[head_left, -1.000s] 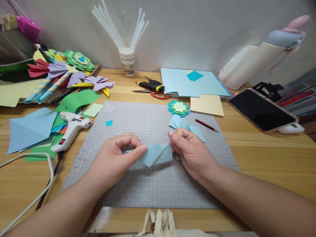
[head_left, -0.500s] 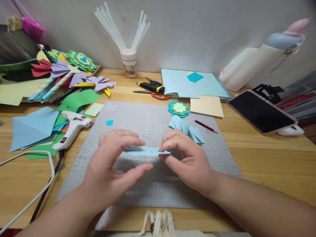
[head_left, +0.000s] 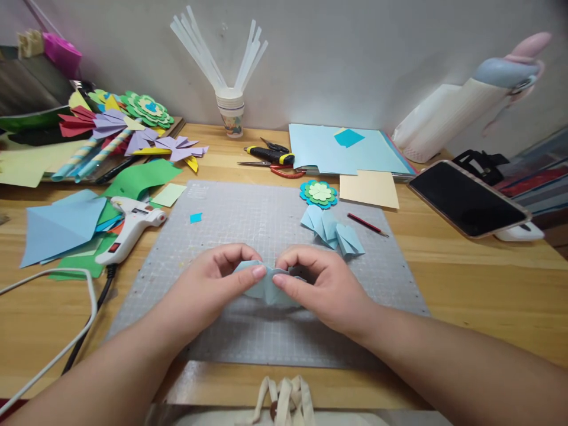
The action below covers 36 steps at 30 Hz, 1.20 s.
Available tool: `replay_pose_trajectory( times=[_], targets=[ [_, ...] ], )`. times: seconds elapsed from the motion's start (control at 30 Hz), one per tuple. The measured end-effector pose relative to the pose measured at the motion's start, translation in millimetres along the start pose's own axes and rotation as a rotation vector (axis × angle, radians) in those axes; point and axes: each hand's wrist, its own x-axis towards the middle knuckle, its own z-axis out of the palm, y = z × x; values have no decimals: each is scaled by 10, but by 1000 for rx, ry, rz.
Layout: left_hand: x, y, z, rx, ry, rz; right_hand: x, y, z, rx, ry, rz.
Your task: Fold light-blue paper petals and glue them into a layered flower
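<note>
Between my two hands is a folded piece of light blue paper (head_left: 271, 290), held just above the grey cutting mat (head_left: 248, 343). My left hand (head_left: 222, 275) pinches its left part, thumb in front and fingers behind. With thumb and fingers, my right hand (head_left: 322, 284) grips the right part, partly hiding it. Both thumb tips nearly meet at a crease in the middle. Beyond my right hand lie folded light blue paper pieces (head_left: 331, 228), a layered green and blue paper flower (head_left: 318, 193) and a dark red pencil (head_left: 367, 225).
A white glue gun (head_left: 131, 228) with its cable lies at left, beside green and blue paper sheets (head_left: 62, 228). Finished paper flowers (head_left: 146, 109) are behind it. Scissors (head_left: 286, 171), a cutter (head_left: 270, 155), a cup of white sticks (head_left: 231, 112) and a phone (head_left: 469, 198) stand or lie farther back.
My left thumb has closed onto the paper, and both hands have drawn closer together. The paper has turned from nearly edge-on to showing its creased face.
</note>
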Motion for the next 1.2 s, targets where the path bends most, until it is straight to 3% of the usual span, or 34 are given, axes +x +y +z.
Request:
replay_pose_trajectory(
  times=[0.17, 0.3, 0.4, 0.5, 0.6, 0.8, 1.2],
  targets=[
    [16, -36, -35, -237, -149, -147, 8, 7, 8, 58, -55, 89],
    [27, -42, -17, -302, -214, -214, 5, 24, 14, 87, -83, 29],
    [36, -58, 13, -185, -54, -36, 0, 29, 15, 62, -50, -30],
    [32, -79, 27, 148, 212, 316, -2, 22, 13, -11, 50, -75],
    [6, -96, 26, 396, 264, 529, 1, 10, 14, -72, 134, -129],
    [-20, -105, 43, 430, 213, 564, -14, 15, 29, -104, 134, -270],
    [-26, -113, 89, 221, 158, 529, -60, 74, 43, -108, 175, -269]
  ],
)
